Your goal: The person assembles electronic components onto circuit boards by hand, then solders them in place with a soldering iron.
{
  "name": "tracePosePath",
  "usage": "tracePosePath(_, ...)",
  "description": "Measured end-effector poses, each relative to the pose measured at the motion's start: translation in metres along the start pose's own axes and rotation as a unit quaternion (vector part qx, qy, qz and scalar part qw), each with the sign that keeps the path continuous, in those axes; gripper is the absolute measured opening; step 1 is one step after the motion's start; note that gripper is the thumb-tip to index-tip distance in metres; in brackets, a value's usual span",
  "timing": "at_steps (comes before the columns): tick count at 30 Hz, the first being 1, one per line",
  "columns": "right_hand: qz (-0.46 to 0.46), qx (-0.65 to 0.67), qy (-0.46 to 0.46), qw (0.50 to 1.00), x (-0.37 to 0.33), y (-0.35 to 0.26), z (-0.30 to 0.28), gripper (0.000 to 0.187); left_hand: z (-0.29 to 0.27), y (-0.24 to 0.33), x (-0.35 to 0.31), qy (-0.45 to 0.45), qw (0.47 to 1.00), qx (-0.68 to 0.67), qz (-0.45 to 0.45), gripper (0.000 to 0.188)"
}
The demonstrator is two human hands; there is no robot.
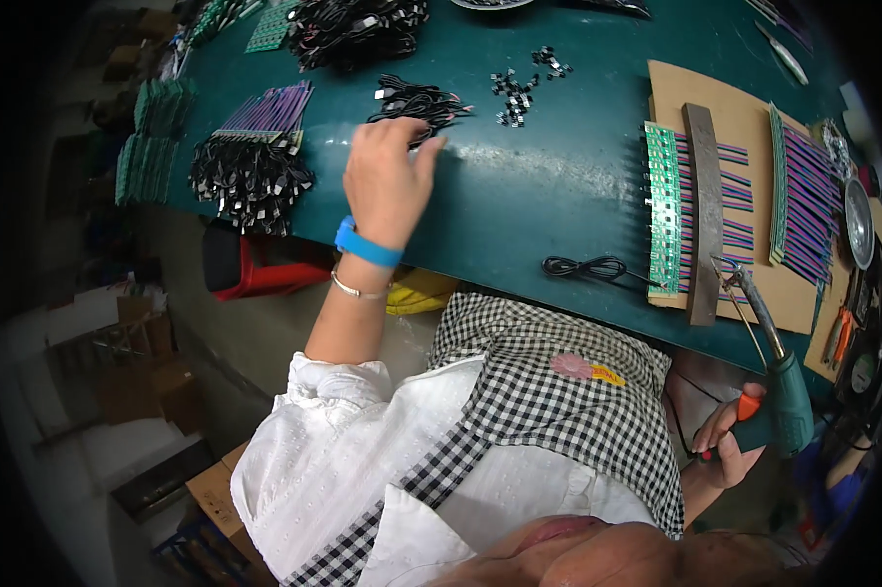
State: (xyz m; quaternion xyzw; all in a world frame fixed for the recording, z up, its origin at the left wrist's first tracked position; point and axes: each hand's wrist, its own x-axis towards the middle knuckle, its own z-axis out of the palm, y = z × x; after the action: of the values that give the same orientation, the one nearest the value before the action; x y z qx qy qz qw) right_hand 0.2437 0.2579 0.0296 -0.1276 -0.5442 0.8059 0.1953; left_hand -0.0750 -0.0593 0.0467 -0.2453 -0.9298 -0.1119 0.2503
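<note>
My left hand, with a blue wristband, reaches over a small pile of black cables on the green table. Its thumb stands apart from the fingers, and their tips are partly hidden at the cables. In my right hand is the grip of a green soldering gun, its tip pointing up at the table's front edge. The tip is close to a metal bar lying across a row of green circuit boards with coloured wires. One coiled black cable lies beside the boards, its end reaching them.
A cardboard sheet lies under the boards, with a second wired board strip on its right. Small black parts are scattered mid-table. Bundled cables with boards lie at left, and a large cable heap at the back. A red stool stands below.
</note>
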Motion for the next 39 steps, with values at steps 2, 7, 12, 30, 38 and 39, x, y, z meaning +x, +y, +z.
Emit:
tracePosePath(2, 0.001, 0.010, -0.011, 1.000, 0.005, 0.005, -0.002, 0.062, 0.004, -0.025, -0.010, -0.025, 0.996, 0.089, 0.003, 0.020)
tracePosePath(7, -0.001, 0.008, -0.019, 1.000, 0.005, 0.004, 0.002, 0.062, -0.005, -0.008, -0.015, -0.199, 0.966, -0.106, -0.123, 0.025)
tracePosePath(12, -0.010, 0.009, -0.044, 0.999, 0.009, 0.003, 0.006, 0.061, 0.018, 0.004, -0.012, -0.112, 0.987, -0.120, -0.001, 0.019)
tracePosePath(30, -0.026, 0.022, -0.028, 0.999, 0.055, 0.013, 0.073, 0.057, -0.021, 0.175, -0.011, -0.431, 0.666, -0.609, 0.016, 0.006)
tracePosePath(38, -0.110, -0.246, -0.013, 0.963, 0.046, 0.023, 0.059, 0.056, -0.013, 0.184, -0.021, -0.408, 0.687, -0.600, 0.035, 0.008)
tracePosePath(39, -0.135, -0.278, -0.007, 0.951, 0.047, 0.021, 0.060, 0.047, -0.014, 0.186, -0.019, -0.394, 0.696, -0.598, 0.048, 0.009)
